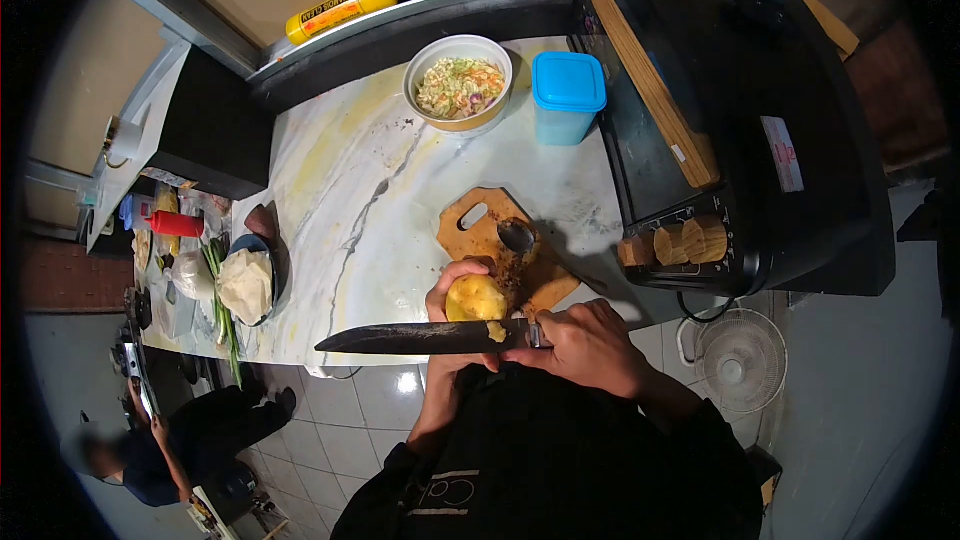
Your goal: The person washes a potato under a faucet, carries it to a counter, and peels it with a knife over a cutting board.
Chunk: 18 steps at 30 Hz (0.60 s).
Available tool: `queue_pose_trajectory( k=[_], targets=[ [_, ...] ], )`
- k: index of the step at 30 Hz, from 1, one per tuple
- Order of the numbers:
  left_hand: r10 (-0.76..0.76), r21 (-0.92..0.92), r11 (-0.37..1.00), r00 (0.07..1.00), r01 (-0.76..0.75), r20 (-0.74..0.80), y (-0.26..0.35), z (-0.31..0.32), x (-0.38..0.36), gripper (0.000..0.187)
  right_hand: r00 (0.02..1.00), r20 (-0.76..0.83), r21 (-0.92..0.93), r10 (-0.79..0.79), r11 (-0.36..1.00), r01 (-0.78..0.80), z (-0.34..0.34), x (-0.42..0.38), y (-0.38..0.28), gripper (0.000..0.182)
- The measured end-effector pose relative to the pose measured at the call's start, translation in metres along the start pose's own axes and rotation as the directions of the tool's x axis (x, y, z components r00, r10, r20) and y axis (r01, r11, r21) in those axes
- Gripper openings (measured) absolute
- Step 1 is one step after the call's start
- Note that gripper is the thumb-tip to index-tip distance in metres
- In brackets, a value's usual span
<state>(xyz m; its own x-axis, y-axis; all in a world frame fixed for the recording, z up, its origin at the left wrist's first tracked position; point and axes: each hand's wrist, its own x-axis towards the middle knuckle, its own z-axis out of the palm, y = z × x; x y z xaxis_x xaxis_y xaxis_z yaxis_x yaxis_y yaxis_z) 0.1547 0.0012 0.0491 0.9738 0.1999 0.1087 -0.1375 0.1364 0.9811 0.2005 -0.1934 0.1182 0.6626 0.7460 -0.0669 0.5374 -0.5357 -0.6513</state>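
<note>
My left hand (440, 292) wraps round a yellow, peeled-looking potato (476, 297) above the counter's front edge. In my right hand (590, 348) is the handle of a large knife (410, 339). Its long dark blade points left and passes across the near side of the potato, with a small yellow piece (497, 331) stuck on it. Just beyond my hands lies a wooden cutting board (456, 233), strewn with brown scraps (512, 275). A metal spoon (516, 234) rests on the board. The blade hides part of my left hand.
A bowl of shredded vegetables (460, 88) and a blue-lidded container (568, 98) stand at the back. A black oven (740, 140) fills the right side. Left are a paper-lined bowl (246, 285), green onions (222, 310) and a red bottle (176, 224). Another person (180, 450) is at lower left.
</note>
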Motion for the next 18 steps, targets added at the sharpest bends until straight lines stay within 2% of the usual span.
queue_pose_trajectory(
  k=[3,6,9,15,18],
  targets=[
    [-0.012,-0.026,1.000,1.000,0.012,-0.021,0.000,0.001,0.001,0.119,1.000,0.018,0.025,0.022,0.999,-0.022,0.000,0.000,-0.002,0.058],
    [0.068,-0.021,0.997,0.998,-0.068,-0.008,-0.008,-0.003,0.003,0.117,0.995,-0.078,0.026,-0.061,0.998,0.063,0.004,0.000,-0.002,0.059],
    [0.019,-0.031,0.999,1.000,-0.019,-0.012,-0.005,-0.003,0.001,0.116,0.998,0.037,0.005,0.045,0.999,-0.045,0.005,-0.001,-0.002,0.059],
    [0.043,-0.079,0.996,0.999,-0.041,0.014,-0.014,-0.009,0.000,0.114,0.999,0.018,-0.005,0.039,0.999,-0.039,0.006,0.000,-0.002,0.058],
    [0.085,-0.023,0.996,0.996,-0.084,0.013,-0.012,-0.006,0.003,0.115,1.000,-0.018,0.020,0.018,1.000,-0.018,0.006,0.000,-0.002,0.058]
  ],
)
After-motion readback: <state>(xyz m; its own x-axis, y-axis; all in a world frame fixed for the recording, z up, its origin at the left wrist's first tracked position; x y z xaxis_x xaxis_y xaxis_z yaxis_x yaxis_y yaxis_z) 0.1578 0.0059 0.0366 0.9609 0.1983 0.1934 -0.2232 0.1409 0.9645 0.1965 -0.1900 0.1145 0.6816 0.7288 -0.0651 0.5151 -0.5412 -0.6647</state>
